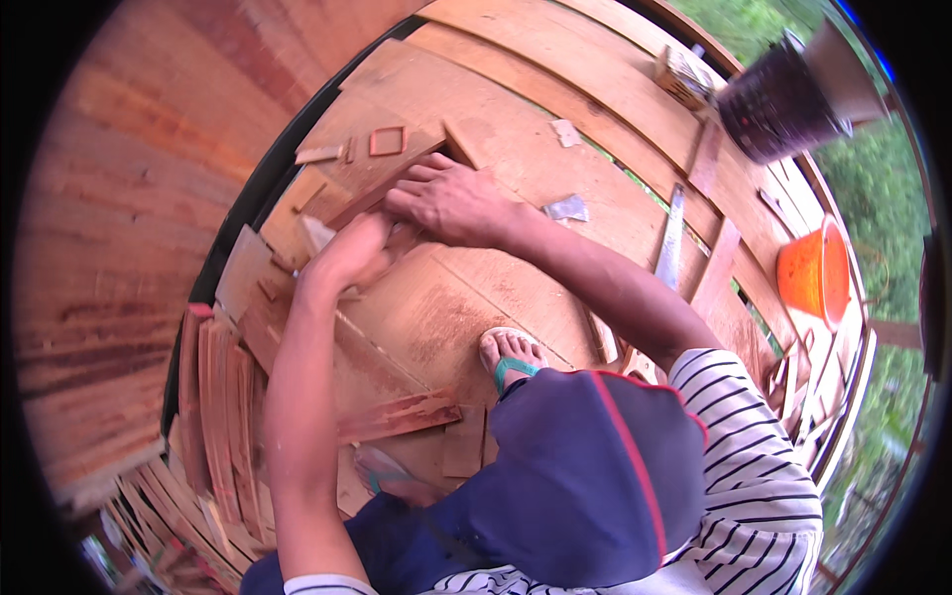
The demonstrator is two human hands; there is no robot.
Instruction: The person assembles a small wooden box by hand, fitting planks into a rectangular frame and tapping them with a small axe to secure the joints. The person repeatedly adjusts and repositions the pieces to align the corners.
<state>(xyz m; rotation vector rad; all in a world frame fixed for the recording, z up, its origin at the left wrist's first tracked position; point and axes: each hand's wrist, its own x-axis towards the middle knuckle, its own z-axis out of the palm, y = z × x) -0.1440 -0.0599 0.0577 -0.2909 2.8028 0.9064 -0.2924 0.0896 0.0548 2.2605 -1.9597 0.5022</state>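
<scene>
My right hand (451,201), its fingers curled, grips the near edge of a reddish wooden board (372,188). Close beside it, my left hand (365,256) is closed low against the same board. Its fingertips are partly hidden, and what lies in them does not show. A small reddish square frame (388,142) and a short wooden stick (319,155) rest just beyond the board. To the right of the hands lies a crumpled greyish scrap (566,208). My sandalled foot (512,352) stands on the planks nearer to me.
A handsaw (671,238) lies on the planks to the right. Further right are an orange bucket (813,273) and a dark bucket (773,104). A plank wall (139,228) rises on the left, with stacked wood strips (223,416) near it. Gaps open between some floor planks.
</scene>
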